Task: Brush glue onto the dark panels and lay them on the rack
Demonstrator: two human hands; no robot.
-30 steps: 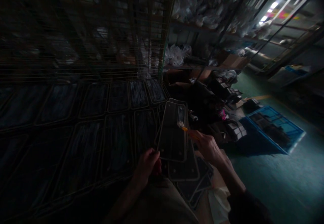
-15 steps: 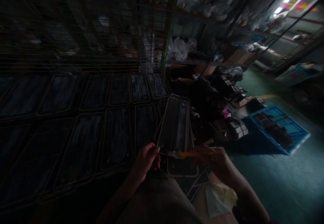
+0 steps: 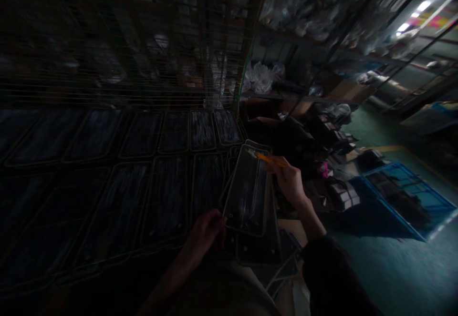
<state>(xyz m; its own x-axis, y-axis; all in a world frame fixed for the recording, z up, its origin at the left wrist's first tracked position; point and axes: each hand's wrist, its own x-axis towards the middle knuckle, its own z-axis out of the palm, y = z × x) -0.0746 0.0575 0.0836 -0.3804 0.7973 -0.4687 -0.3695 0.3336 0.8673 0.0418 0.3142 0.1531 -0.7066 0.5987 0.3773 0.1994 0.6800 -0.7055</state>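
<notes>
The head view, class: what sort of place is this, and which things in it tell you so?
Probably a dim workshop or factory storeroom. Dark rectangular panels lie in rows, clear plastic bags fill shelving behind, and a blue bin stands on the green floor.

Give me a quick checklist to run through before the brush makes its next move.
1. Brush held: ok, the right hand grips its orange handle.
2. Panel steadied: ok, the left hand pinches its near left corner.
3. Bristles over the panel: ok, near its far end; firm contact, cannot tell.
4. Streaks across the whole panel: not ok, the left side looks largely unstreaked.
5. Panel firmly supported: cannot tell; it overlaps a lower panel.
6. Lighting: not ok, dim.
</notes>
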